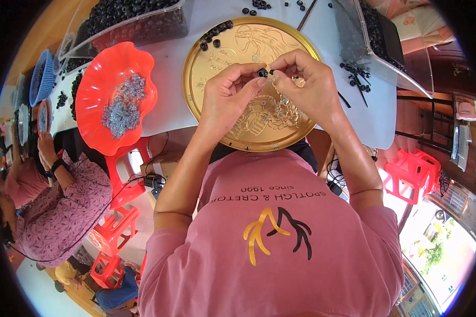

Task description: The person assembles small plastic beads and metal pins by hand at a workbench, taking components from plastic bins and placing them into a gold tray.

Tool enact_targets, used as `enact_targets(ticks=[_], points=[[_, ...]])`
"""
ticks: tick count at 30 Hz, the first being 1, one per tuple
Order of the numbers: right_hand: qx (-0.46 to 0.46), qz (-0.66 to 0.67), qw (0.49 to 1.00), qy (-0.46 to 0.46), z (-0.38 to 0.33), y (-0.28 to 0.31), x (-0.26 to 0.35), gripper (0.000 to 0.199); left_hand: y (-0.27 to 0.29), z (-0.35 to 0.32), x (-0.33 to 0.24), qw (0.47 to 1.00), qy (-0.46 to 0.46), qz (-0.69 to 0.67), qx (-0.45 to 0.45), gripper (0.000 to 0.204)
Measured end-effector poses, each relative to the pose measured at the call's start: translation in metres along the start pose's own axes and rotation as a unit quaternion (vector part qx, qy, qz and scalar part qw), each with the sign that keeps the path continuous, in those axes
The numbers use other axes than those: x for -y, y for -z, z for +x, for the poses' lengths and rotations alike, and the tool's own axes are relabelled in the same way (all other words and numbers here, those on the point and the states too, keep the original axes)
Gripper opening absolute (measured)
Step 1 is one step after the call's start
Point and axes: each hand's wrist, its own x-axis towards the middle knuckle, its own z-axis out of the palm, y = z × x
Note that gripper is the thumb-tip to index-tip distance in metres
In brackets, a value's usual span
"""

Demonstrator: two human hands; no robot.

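Above a round gold tray [269, 55] with embossed figures, my two hands meet, fingertips almost touching. My left hand [225, 98] is closed, pinching a small black ring-shaped part [262, 73] between thumb and index finger. Closed as well, my right hand [307, 82] pinches a tiny dark piece [272, 72] right beside that part; its kind is too small to make out. Several black round parts [216, 43] lie along the tray's upper left rim. Small silvery pieces [296, 111] lie on the tray below my right hand.
To the left, a red wavy-edged bowl [92, 84] holds small silvery pieces [124, 108]. Clear bins of black parts stand at the far left [166, 26] and far right [373, 42]. Black strips and parts [357, 79] lie at right. Another person [63, 206] sits at left, near red stools [113, 230].
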Motion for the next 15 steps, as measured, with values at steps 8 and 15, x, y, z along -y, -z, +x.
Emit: enact_targets(ticks=[8,15], points=[[0.002,-0.049,0.998,0.048,0.0018,0.0008,0.0026,0.015,-0.0031,0.0005,0.0007,0.999,-0.008,0.031,-0.010,0.025],[0.008,-0.056,0.997,0.043,0.0016,0.0005,0.0059,0.014,-0.0034,0.0001,0.0031,0.999,-0.011,0.036,-0.015,0.024]])
